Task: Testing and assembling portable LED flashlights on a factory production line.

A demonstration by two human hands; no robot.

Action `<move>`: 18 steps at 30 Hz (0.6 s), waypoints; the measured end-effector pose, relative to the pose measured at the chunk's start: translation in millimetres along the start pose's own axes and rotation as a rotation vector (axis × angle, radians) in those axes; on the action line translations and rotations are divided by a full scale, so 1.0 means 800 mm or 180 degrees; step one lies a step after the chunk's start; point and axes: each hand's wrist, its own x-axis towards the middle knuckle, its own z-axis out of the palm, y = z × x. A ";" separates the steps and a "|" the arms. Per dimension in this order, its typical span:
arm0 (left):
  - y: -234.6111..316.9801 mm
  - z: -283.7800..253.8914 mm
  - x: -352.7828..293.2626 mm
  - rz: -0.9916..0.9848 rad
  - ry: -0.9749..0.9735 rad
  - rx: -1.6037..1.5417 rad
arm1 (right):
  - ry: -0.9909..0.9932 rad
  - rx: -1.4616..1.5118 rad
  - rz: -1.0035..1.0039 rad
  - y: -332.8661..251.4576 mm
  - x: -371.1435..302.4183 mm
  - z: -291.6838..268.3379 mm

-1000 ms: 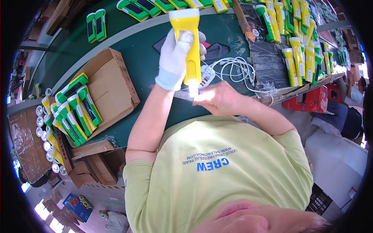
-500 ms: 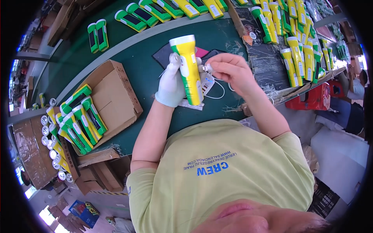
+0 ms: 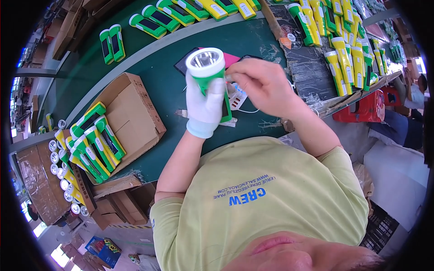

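My left hand [image 3: 204, 105], in a white glove, grips a green and yellow flashlight [image 3: 209, 72]. Its white-rimmed lens tilts up toward me, and a dark panel shows on the body below my thumb. My bare right hand [image 3: 264, 86] is closed in a pinch close beside the flashlight's head. The fingers mostly hide the small white cable plug they hold. Just below them, a white multi-port USB charger [image 3: 236, 98] with a white cable lies on the green table [image 3: 181, 149].
An open cardboard box [image 3: 131, 113] at the left has several flashlights [image 3: 97, 142] at its near side. More stand beyond it with lenses showing [image 3: 63, 174]. A row of flashlights [image 3: 160, 18] lies at the back. Many are piled on cardboard [image 3: 343, 54] at the right.
My left hand has turned the flashlight from its yellow side to its green side, lens now toward me. My right hand has moved slightly left, against the flashlight, its plug now hidden.
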 end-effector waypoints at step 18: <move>0.026 0.011 -0.030 -0.2580 -0.2558 -0.2467 | -0.0585 -0.0888 -0.1232 -0.028 0.024 -0.054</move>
